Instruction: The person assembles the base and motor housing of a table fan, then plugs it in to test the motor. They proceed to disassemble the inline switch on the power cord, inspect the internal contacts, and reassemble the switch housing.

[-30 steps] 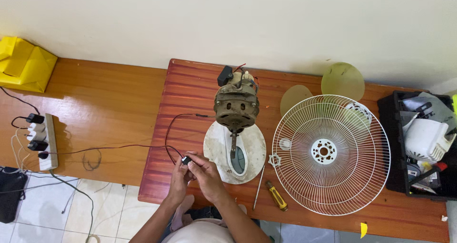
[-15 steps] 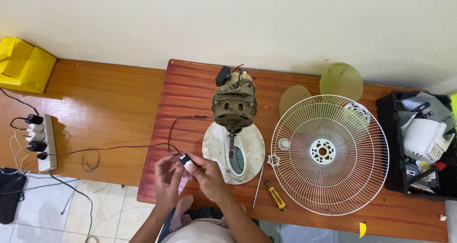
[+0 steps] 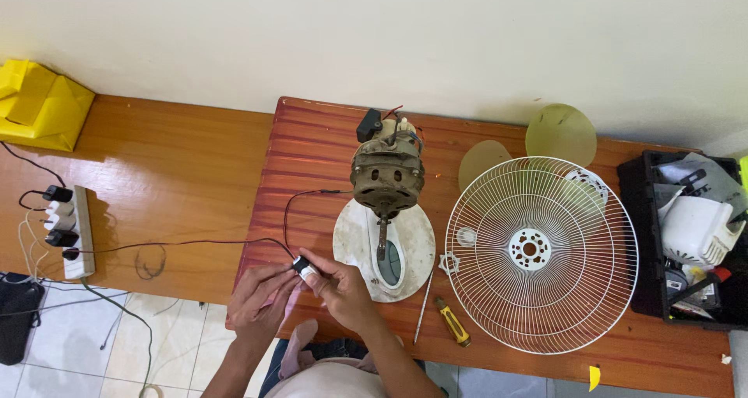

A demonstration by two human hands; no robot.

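Small black-and-white plug (image 3: 304, 268) on a black cord (image 3: 195, 243), pinched between fingers of left hand (image 3: 259, 297) and right hand (image 3: 340, 290). Near the fan motor (image 3: 387, 172), left of the white wire grille (image 3: 543, 251).

Fan motor (image 3: 387, 176) on base (image 3: 354, 242); grille (image 3: 541, 254) right; power strip (image 3: 74, 230) left.

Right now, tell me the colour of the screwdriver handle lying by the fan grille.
Yellow, with a dark tip end; the screwdriver shows best in the head view, beside the white fan grille.

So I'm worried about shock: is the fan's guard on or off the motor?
Off. The wire guard lies flat on the table, beside the bare motor.
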